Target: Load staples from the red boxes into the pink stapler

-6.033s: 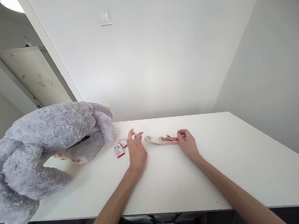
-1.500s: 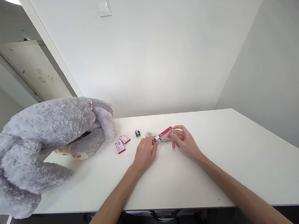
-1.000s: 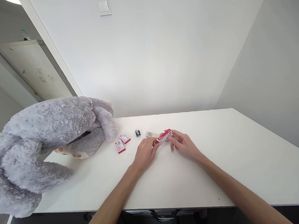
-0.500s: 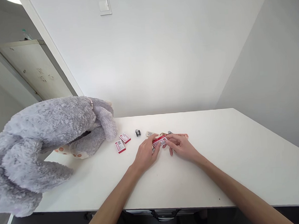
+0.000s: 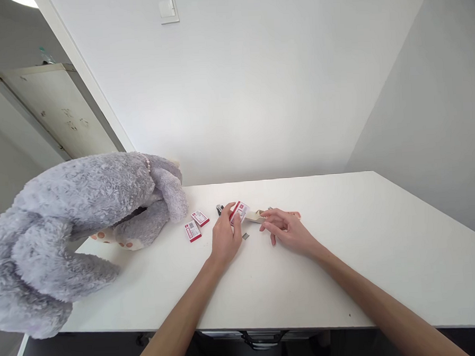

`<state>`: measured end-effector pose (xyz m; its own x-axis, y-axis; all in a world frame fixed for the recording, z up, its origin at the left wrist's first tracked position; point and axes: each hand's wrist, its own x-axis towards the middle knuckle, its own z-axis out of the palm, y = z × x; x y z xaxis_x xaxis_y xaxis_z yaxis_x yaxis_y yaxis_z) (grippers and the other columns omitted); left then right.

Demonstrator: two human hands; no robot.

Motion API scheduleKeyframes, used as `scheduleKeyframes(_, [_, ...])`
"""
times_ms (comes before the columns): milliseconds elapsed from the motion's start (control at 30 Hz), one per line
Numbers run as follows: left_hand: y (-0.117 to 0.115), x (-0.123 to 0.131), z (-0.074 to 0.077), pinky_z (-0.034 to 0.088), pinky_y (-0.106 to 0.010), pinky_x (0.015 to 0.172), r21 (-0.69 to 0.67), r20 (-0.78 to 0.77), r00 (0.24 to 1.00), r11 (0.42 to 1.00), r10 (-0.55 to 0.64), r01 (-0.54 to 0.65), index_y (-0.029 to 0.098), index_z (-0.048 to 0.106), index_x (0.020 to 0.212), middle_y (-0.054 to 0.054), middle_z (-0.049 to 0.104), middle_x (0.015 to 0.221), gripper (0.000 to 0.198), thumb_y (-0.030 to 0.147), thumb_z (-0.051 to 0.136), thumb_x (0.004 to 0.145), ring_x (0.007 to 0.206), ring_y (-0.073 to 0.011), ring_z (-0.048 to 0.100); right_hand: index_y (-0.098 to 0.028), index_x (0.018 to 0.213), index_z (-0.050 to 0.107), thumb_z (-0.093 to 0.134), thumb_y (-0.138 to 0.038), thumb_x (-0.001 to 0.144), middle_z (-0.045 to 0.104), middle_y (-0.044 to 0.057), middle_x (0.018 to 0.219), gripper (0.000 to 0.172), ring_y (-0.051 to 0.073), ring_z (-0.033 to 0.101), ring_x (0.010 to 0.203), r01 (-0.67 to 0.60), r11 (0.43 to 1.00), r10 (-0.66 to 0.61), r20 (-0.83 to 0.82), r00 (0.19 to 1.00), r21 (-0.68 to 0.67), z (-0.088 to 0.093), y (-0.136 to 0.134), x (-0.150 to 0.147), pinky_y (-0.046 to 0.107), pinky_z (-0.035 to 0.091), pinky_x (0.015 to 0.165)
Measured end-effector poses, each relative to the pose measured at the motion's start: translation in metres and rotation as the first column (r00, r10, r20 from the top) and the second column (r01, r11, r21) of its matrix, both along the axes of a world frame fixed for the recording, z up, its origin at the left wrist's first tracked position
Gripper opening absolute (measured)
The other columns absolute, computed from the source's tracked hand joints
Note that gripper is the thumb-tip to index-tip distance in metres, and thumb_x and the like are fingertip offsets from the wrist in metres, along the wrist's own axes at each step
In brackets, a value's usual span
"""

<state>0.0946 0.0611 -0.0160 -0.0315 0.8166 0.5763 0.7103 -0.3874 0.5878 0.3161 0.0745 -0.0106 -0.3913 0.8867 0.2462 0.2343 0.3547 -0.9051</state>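
1. Two hands meet at the middle of the table (image 5: 345,257). The left hand (image 5: 223,238) is pinched tight on a small red-and-white box (image 5: 240,211), thumb on one side and fingertips on the other. That grip lifts the box off the top and holds it tilted.
2. The right hand (image 5: 288,231) lies loose, palm down, fingers spread and holding nothing. Its tips are just beside the beige stapler (image 5: 257,215), perhaps to steady it. Whether they touch it I cannot tell.
3. The stapler lies flat between the hands, its length running left to right, so either hand can reach it.
4. One short grey strip (image 5: 246,236) lies on the table just below the box, apart from both hands. It is likely staples but too small to be sure.
5. Two spare boxes (image 5: 193,231) lie flat farther left, near the plush toy (image 5: 88,207).
6. Several things are hard to make out:
   - The right fingers cover part of the stapler, and only a pinkish bit shows past them.
   - A dark thing (image 5: 219,208) sits half behind the left fingertips and is too small to name.
   - The print on the box is unreadable.
   - The picture's left edge cuts off the toy.
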Motion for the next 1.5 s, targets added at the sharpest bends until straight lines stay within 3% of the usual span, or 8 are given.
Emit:
scheduleKeyframes(167, [0.009,-0.01,0.001,0.049,-0.042,0.088,0.084,0.083,0.974,0.972,0.212,-0.219,0.023,0.055,0.126,-0.009,0.07,0.108,0.029,0.037,0.037,0.108,0.095,-0.0239,0.066,-0.03,0.116,0.066,0.058,-0.048,0.1,0.079,0.003,0.098,0.026,0.018,0.072,0.059,0.01,1.0,-0.01,0.0,1.0,0.003,0.0,-0.001,0.0,0.064,0.037,0.105])
scheduleKeyframes(300, [0.015,-0.018,0.0,0.043,-0.049,0.098,0.126,0.08,0.928,0.919,0.365,-0.373,0.022,0.056,0.118,-0.011,0.067,0.114,0.023,0.03,0.04,0.105,0.107,-0.028,0.061,-0.03,0.115,0.066,0.057,-0.047,0.1,0.08,0.002,0.098,0.024,0.018,0.073,0.061,0.017,1.0,-0.017,0.009,1.0,-0.005,0.002,-0.002,0.0,0.068,0.022,0.114])
scheduleKeyframes(400, [0.017,-0.021,0.0,0.041,-0.051,0.1,0.144,0.07,0.904,0.893,0.422,-0.427,0.02,0.055,0.116,-0.013,0.063,0.122,0.02,0.022,0.042,0.101,0.118,-0.0308,0.055,-0.03,0.116,0.065,0.058,-0.048,0.099,0.079,0.002,0.099,0.026,0.019,0.072,0.061,0.011,1.0,-0.011,0.003,1.0,-0.021,0.003,-0.003,0.0,0.067,0.025,0.114])
scheduleKeyframes(533, [0.016,-0.02,-0.001,0.039,-0.052,0.101,0.154,-0.005,0.909,0.898,0.417,-0.412,0.021,0.056,0.117,-0.013,0.064,0.124,0.024,0.017,0.05,0.094,0.12,-0.0329,0.054,-0.027,0.116,0.065,0.057,-0.051,0.099,0.079,0.004,0.098,0.03,0.019,0.072,0.061,-0.003,0.999,0.003,-0.009,1.0,-0.039,0.003,-0.004,0.0,0.06,0.042,0.102])
scheduleKeyframes(700, [0.016,-0.019,-0.004,0.035,-0.052,0.105,0.079,-0.175,0.923,0.939,0.343,-0.334,0.023,0.057,0.112,-0.009,0.07,0.115,0.019,0.023,0.057,0.093,0.114,-0.0315,0.06,-0.027,0.113,0.065,0.057,-0.043,0.099,0.078,0.001,0.096,0.023,0.016,0.071,0.059,-0.013,0.999,0.013,0.017,1.0,-0.035,0.003,-0.002,0.0,0.054,0.042,0.104])
scheduleKeyframes(833, [0.017,-0.02,-0.004,0.035,-0.047,0.105,0.016,-0.19,0.916,0.934,0.352,-0.356,0.022,0.055,0.113,-0.007,0.071,0.113,0.017,0.021,0.05,0.097,0.108,-0.0267,0.065,-0.026,0.114,0.065,0.055,-0.041,0.098,0.077,0.002,0.097,0.024,0.016,0.07,0.061,-0.045,0.997,0.046,0.015,0.999,-0.065,0.003,-0.002,0.0,0.041,0.053,0.082])
scheduleKeyframes(1233, [0.017,-0.022,-0.007,0.039,-0.051,0.1,0.064,-0.281,0.807,0.849,0.519,-0.524,0.014,0.048,0.128,-0.019,0.053,0.134,0.036,0.006,0.043,0.093,0.121,-0.0338,0.055,-0.026,0.107,0.066,0.052,-0.037,0.098,0.077,0.002,0.09,0.02,0.016,0.072,0.067,-0.064,0.997,0.068,0.083,0.994,-0.05,0.0,-0.002,0.0,0.031,0.051,0.066])
scheduleKeyframes(1500, [0.015,-0.019,-0.007,0.037,-0.054,0.104,0.069,-0.351,0.807,0.873,0.475,-0.484,0.016,0.05,0.127,-0.017,0.057,0.128,0.04,0.008,0.048,0.088,0.118,-0.0352,0.051,-0.027,0.105,0.07,0.056,-0.035,0.096,0.071,-0.001,0.08,0.019,0.015,0.063,0.062,-0.104,0.994,0.106,0.131,0.986,-0.026,-0.003,-0.002,0.0,0.03,0.049,0.06])
